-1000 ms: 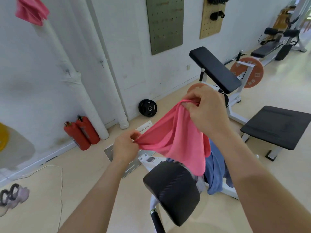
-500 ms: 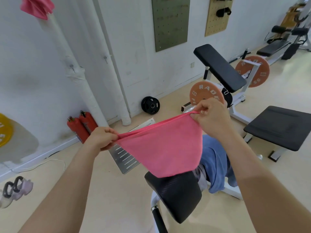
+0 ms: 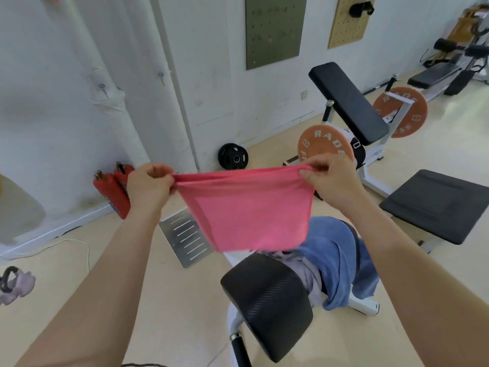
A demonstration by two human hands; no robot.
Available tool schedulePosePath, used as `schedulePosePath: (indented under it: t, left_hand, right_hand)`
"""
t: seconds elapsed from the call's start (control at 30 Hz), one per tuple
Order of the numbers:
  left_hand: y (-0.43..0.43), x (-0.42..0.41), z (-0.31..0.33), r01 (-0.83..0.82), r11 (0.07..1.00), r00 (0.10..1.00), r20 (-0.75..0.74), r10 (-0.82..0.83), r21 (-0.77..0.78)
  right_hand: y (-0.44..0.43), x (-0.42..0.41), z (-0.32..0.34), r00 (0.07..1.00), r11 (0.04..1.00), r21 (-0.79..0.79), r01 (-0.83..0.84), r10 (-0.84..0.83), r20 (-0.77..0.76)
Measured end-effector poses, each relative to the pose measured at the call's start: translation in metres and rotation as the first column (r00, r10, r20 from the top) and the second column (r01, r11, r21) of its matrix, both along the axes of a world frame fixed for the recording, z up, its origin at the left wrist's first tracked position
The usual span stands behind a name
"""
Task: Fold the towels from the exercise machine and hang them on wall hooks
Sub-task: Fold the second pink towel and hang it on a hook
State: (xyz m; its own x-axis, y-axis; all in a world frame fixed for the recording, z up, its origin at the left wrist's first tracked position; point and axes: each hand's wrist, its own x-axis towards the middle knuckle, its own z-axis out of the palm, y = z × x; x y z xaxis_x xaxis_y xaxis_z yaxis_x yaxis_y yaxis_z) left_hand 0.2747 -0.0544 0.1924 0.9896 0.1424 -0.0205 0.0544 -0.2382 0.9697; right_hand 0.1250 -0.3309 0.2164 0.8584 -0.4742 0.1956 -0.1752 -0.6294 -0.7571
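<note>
Pink fabric towel (image 3: 246,213) stretched taut between both hands, in the air above the black padded exercise-machine seat (image 3: 267,303). Left hand (image 3: 148,184): fingers curled, grip pinching the towel's top left corner. Right hand (image 3: 330,178): thumb and fingers pinching the top right corner, knuckles up. Both forearms reach forward, hands about level. Blue towel (image 3: 333,250) lies draped over the machine below the pink one, pale lilac cloth (image 3: 304,268) touching it. Round orange weight plate (image 3: 322,147) reads "RAD", the rest hidden.

Both hands (image 3: 149,185) (image 3: 330,178) pinch a pink towel (image 3: 246,210) taut above the blue towel (image 3: 336,250).
</note>
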Motion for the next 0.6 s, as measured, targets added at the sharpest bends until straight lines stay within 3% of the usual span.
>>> schedulePosePath:
  t: [0.07, 0.13, 0.27, 0.37, 0.47, 0.53, 0.6]
  left_hand:
    - [-0.001, -0.004, 0.002, -0.013, 1.0, 0.998, 0.062, 0.011, 0.026]
    - [0.002, -0.015, -0.018, 0.036, 0.999, 0.998, 0.043, -0.035, -0.022]
    - [0.007, -0.07, -0.115, 0.19, 0.981, 0.957, -0.228, -0.18, 0.023]
    - [0.018, -0.113, -0.188, 0.227, 0.974, 0.838, -0.514, -0.186, 0.017]
    - [0.031, -0.145, -0.233, 0.183, 0.981, 0.644, -0.748, -0.164, -0.058]
    - [0.035, -0.163, -0.245, 0.119, 0.979, 0.492, -0.847, -0.201, -0.163]
    - [0.036, -0.172, -0.248, 0.052, 0.979, 0.443, -0.873, -0.202, -0.199]
  right_hand:
    - [0.001, -0.007, 0.001, 0.994, 0.994, -0.088, 0.066, -0.057, 0.098]
    - [0.001, -0.024, -0.016, 0.993, 0.995, -0.056, 0.08, -0.075, 0.091]
    - [0.008, -0.067, -0.107, 0.971, 0.968, 0.169, 0.187, -0.155, -0.184]
    - [0.016, -0.099, -0.177, 0.891, 0.847, 0.391, 0.361, -0.188, -0.414]
    - [0.027, -0.126, -0.218, 0.839, 0.709, 0.524, 0.473, -0.181, -0.513]
    - [0.032, -0.139, -0.232, 0.815, 0.648, 0.551, 0.527, -0.201, -0.544]
    - [0.032, -0.147, -0.242, 0.8, 0.575, 0.586, 0.571, -0.227, -0.556]
